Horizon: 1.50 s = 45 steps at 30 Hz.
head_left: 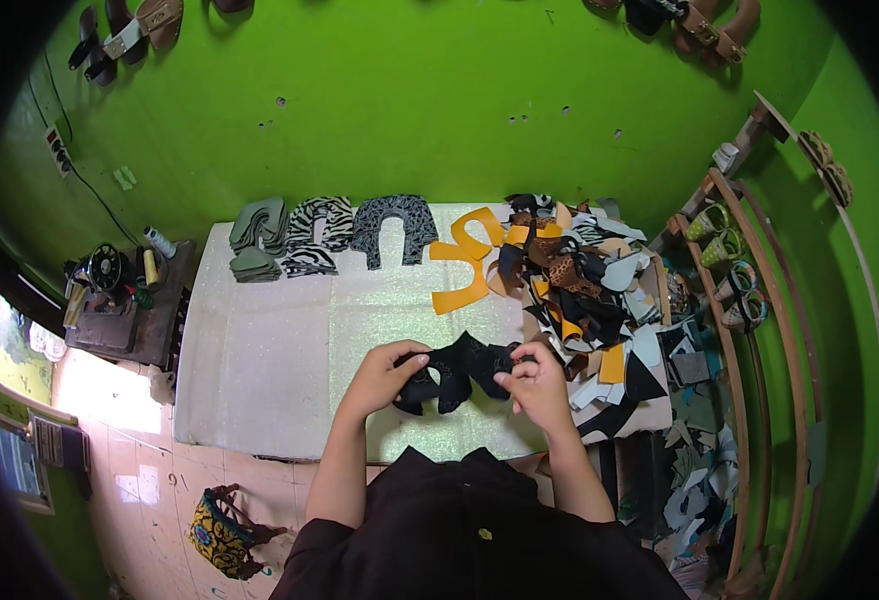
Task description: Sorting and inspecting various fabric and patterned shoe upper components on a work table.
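My left hand (385,376) pinches the left side of some black cut-out material pieces (454,358) above the near part of the table. Closed on their right side is my right hand (539,388), with thumb and fingers pressed together. The black pieces have curved edges and openings; whether they are joined or merely overlap I cannot tell. Beyond them lie yellow U-shaped pieces (459,290). Along the table's far edge are stacks of grey-patterned pieces (391,225), zebra-striped pieces (319,225) and grey-green pieces (257,228).
A heap of mixed scraps (599,270) covers the right side of the pale table (279,370). More scraps (699,460) lie beyond its right edge, by a wooden rack (739,340) with sandals. A sewing machine (109,270) stands left; a patterned stool (221,530) is on the floor.
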### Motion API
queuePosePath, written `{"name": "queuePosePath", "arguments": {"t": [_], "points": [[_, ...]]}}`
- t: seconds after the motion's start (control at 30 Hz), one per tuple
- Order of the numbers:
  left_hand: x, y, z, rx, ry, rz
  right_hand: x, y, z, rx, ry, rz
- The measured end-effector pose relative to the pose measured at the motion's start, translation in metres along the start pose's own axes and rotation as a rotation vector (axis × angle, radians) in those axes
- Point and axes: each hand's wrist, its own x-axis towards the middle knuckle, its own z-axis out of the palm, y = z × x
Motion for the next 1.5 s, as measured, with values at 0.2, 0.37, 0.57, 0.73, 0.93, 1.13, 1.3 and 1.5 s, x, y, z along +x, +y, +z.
{"name": "queuePosePath", "arguments": {"t": [0.2, 0.37, 0.57, 0.73, 0.93, 1.13, 1.3, 1.5], "points": [[0.000, 0.002, -0.021, 0.192, 0.025, -0.018, 0.027, 0.002, 0.011, -0.733, -0.228, -0.321], [0.004, 0.011, -0.026, 0.142, -0.115, 0.049, 0.062, 0.012, 0.032, -0.271, -0.469, -0.181], [0.011, -0.001, -0.036, 0.028, -0.316, 0.284, 0.088, 0.040, 0.044, 0.364, -0.996, 0.266], [0.017, -0.044, -0.042, -0.017, 0.034, -0.023, 0.078, 0.041, 0.047, 0.337, -0.699, 0.290], [0.015, -0.074, -0.022, -0.471, 0.212, -0.257, 0.078, 0.060, 0.061, 0.177, -0.201, 0.057], [0.013, -0.116, -0.004, 0.083, 0.403, -0.122, 0.069, 0.102, 0.068, -0.522, 0.085, -0.120], [0.011, -0.115, -0.009, 0.436, 0.403, -0.072, 0.060, 0.135, 0.068, -0.666, 0.038, -0.097], [0.002, -0.119, -0.016, 0.280, 0.385, 0.269, 0.046, 0.130, 0.079, -0.516, 0.107, -0.298]]}}
